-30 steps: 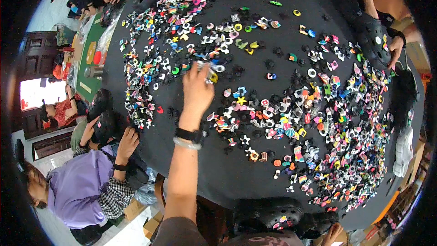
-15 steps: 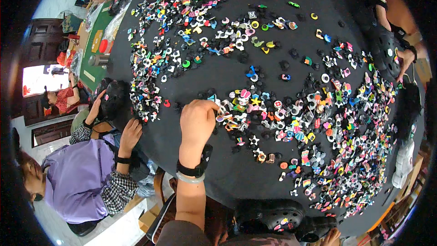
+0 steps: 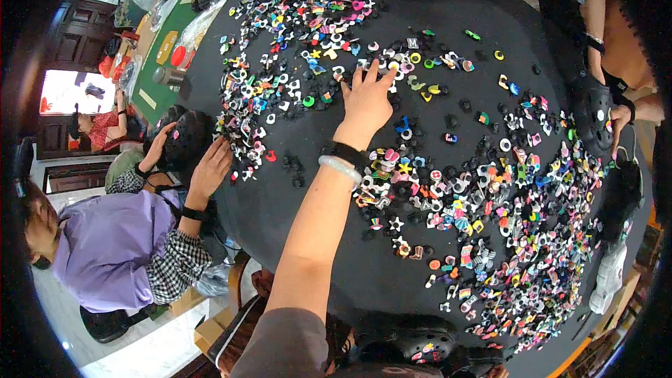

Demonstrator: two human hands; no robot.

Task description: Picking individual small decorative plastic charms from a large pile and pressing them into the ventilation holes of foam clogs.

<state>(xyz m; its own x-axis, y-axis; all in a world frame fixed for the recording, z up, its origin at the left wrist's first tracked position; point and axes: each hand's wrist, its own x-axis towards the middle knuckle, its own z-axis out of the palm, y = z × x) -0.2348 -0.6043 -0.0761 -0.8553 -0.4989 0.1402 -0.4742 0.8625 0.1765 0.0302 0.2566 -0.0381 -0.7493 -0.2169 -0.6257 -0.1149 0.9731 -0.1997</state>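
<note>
My left hand [image 3: 367, 101] reaches over the dark tabletop, palm down, with its fingers spread. Its fingertips touch or hover just over small white, yellow and green shoe charms [image 3: 393, 70] in the far middle part. Nothing is visibly gripped. On that wrist are a black band and a pale bangle. A black clog [image 3: 413, 343] with several colourful charms on it lies at the near edge, close to my body. Only a sliver of my right hand [image 3: 498, 371] shows at the lower rim, beside the clog's heel end; its fingers are hidden.
A large pile of mixed charms [image 3: 532, 266] covers the right side, another [image 3: 259, 84] the far left. At left, a person in a purple top [image 3: 119, 252] has hands by a black clog [image 3: 185, 133]. At right, another person's hand [image 3: 619, 122] holds a black clog [image 3: 593, 115].
My left hand has moved away from the near charm cluster, farther out and to the right, and its pinched fingers have spread. The view has shifted slightly.
</note>
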